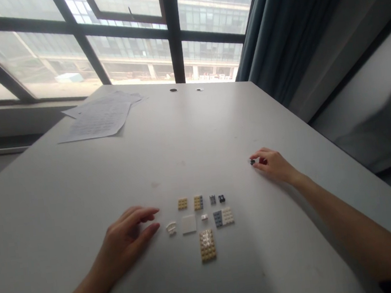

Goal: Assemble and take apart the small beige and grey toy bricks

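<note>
My left hand (129,234) rests on the table with thumb and fingers apart and nothing between them, just left of a small curved white piece (171,228). Over to the right, my right hand (270,164) pinches a small dark toy brick (252,161) between thumb and fingertips at the tabletop. Between the hands lie a tan plate (183,204), a tan and grey plate (198,202), a grey piece (212,200), a black piece (221,198), a smooth white tile (189,224), a tiny white piece (204,217), a grey and white plate (224,217) and a larger tan studded plate (207,246).
The white table (181,143) runs toward a window (128,55). Printed papers (96,117) lie at its far left. Two round holes, one of them a dark hole (173,90), sit near the far edge. A dark curtain (284,28) hangs at the right.
</note>
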Available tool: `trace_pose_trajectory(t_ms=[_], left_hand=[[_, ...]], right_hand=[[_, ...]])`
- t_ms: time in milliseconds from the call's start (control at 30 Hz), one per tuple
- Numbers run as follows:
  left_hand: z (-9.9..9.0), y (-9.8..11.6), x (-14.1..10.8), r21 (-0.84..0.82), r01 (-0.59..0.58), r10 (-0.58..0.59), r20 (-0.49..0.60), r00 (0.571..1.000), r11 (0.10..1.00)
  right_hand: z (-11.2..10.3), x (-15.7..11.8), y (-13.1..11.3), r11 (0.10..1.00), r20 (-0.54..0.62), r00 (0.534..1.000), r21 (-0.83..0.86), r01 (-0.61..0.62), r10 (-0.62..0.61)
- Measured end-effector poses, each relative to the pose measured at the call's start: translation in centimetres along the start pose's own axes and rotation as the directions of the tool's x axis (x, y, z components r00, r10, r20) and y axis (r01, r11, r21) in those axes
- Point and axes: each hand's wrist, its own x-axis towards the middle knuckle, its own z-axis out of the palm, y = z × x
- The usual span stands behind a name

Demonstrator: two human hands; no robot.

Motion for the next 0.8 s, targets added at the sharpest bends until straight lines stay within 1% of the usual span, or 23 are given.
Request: trace_pose_trajectory(t_ms=[67, 167, 267, 333, 433, 533, 600, 800], left_hand=[[0.0, 0.4, 0.1, 0.031, -0.021, 0.021, -0.018, 1.0, 0.999], [0.5, 1.6, 0.5, 0.09, -0.062, 0.065, -0.025, 0.998, 0.994], [1.4, 3.2, 1.8, 0.121, -0.108, 0.102, 0.051, 0.993, 0.987], [2.1, 4.4, 3.1, 0.135, -0.127, 0.11, 0.122, 0.986, 0.983], [3.2, 5.6, 5.1, 0.17, -0.153, 0.112, 0.233, 0.966, 0.973], [4.1, 5.9, 6.5, 0.181, -0.199, 0.136, 0.31, 0.941, 0.963], [4.5, 5.9, 6.9, 0.176, -0.22, 0.153, 0.33, 0.931, 0.96], [5.1, 5.8, 7.2, 0.134, -0.277, 0.218, 0.339, 0.915, 0.952]], right_hand=[[0.1, -0.6, -1.5, 0.999, -0.008, 1.0, 0.02, 0.026, -0.026], [0.8, -1.8, -4.3, 0.993, 0.042, 0.996, 0.087, 0.075, -0.079], [2.2, -2.9, -7.1, 0.974, 0.137, 0.977, 0.181, 0.139, -0.165], [3.4, -3.3, -8.3, 0.963, 0.198, 0.959, 0.218, 0.157, -0.201], [4.8, -3.5, -9.1, 0.964, 0.238, 0.948, 0.213, 0.159, -0.209], [5.6, -3.4, -9.3, 0.967, 0.224, 0.953, 0.198, 0.163, -0.206], [5.8, -3.3, -9.4, 0.966, 0.208, 0.955, 0.198, 0.169, -0.21], [6.2, -3.0, -9.9, 0.959, 0.17, 0.953, 0.176, 0.222, -0.252]])
